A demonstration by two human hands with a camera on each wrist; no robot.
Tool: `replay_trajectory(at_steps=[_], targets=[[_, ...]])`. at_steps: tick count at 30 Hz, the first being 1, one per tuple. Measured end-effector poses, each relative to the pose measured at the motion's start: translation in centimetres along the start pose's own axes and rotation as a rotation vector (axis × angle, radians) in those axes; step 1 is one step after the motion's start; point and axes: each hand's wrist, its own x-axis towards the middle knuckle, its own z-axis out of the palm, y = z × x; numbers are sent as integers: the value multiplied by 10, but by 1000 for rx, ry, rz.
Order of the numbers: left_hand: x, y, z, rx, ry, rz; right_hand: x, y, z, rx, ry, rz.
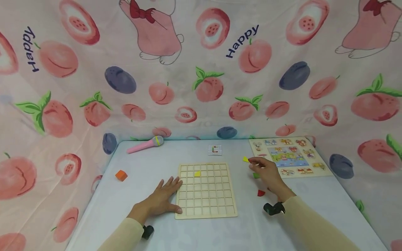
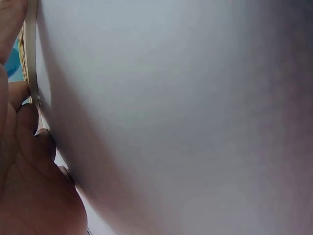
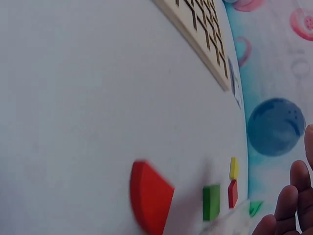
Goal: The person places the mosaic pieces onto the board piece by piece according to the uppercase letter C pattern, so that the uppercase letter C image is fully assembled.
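Note:
A wooden grid board (image 1: 207, 195) lies on the table with one yellow square piece (image 1: 197, 173) in an upper cell. My left hand (image 1: 161, 198) rests spread at its left side, fingertips and thumb touching the edge. Over the loose pieces on the right hovers my right hand (image 1: 267, 174), fingers slightly bent. Closest to its fingertips are a yellow piece (image 1: 245, 159) and a small red piece (image 3: 233, 193); both appear apart from the fingers in the right wrist view. A green block (image 1: 256, 175) and a red quarter-round piece (image 1: 261, 192) lie nearer me.
Behind the board sits a small pattern card (image 1: 215, 150). A pink toy microphone (image 1: 146, 144) and an orange cube (image 1: 121, 175) are on the left. At the back right lies a picture puzzle board (image 1: 320, 170). A fruit-print cloth (image 1: 188, 87) hangs behind the table.

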Motion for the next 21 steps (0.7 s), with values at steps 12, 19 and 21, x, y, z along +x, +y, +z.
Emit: replay_trajectory(at_steps=[12,19,21], targets=[[3,-5,0,-7,13,1,-5,29,-19,-31,-17,98],[4,-5,2,-8,5,-7,-7,38,-20,-72,-45,111],[4,-5,2,0,0,-7,-5,39,-21,-77,-44,101]])
